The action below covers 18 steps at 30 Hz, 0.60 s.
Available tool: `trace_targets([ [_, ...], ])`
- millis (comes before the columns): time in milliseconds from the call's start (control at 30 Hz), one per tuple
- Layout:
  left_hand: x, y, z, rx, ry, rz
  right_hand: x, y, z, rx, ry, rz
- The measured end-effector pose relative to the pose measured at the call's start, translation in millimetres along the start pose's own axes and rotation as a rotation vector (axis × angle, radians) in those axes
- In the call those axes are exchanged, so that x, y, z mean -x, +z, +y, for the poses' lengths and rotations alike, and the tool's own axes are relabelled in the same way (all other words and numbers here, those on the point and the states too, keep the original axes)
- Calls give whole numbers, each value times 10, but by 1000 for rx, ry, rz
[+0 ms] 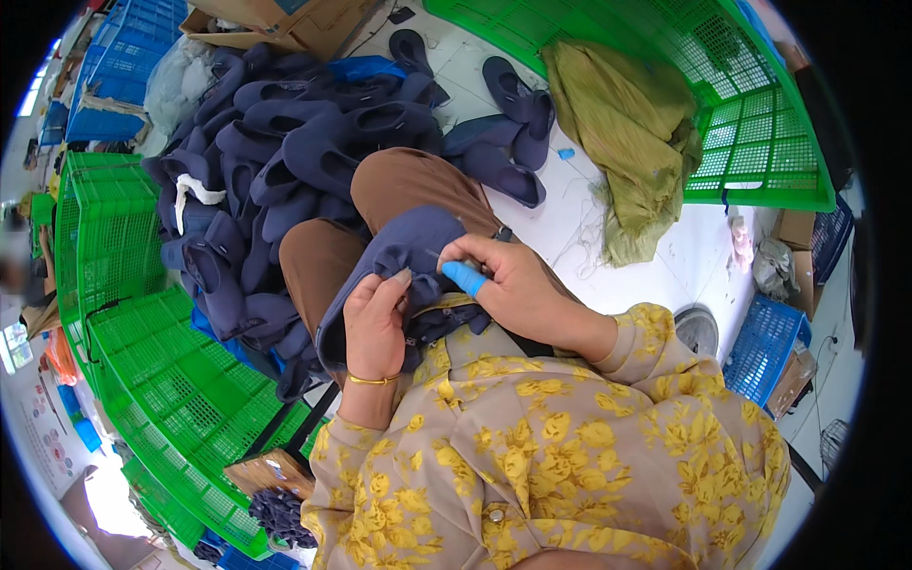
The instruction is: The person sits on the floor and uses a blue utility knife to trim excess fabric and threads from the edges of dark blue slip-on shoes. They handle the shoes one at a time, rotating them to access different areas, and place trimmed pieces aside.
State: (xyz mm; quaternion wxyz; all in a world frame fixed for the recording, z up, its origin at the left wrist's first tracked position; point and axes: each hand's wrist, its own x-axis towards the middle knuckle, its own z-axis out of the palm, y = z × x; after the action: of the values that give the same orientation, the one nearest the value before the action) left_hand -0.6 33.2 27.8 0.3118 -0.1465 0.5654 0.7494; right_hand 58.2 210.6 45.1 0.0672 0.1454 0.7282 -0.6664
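Note:
A navy slip-on shoe (pixel 423 228) lies across my lap, its fabric bunched up between my hands. My left hand (pixel 378 323) is closed, pinching the gathered fabric between thumb and fingers. From the right, my right hand (pixel 513 285) is closed around a slim tool (pixel 503 234). The tool's dark end sticks out above the fingers, and a thin pointed tip seems to reach toward the pinched fabric. Most of the tool is hidden in my grip, so its exact kind is unclear. Blue tape (pixel 464 278) wraps my right thumb.
A big heap of navy shoes (pixel 275 133) rises beyond my knees, with a few more shoes (pixel 513 142) on the white floor. Green crates (pixel 142 332) stand at left, another green crate (pixel 760 142) at far right. An olive cloth (pixel 622 133) drapes down beside it.

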Motion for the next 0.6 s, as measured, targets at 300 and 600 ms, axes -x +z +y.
trace_targets([
  [300, 33, -43, -38, 62, -1, -42, 30, 95, 118, -13, -8, -92],
  [600, 33, -85, -72, 94, 6, -82, 28, 93, 128, 27, -47, -131],
])
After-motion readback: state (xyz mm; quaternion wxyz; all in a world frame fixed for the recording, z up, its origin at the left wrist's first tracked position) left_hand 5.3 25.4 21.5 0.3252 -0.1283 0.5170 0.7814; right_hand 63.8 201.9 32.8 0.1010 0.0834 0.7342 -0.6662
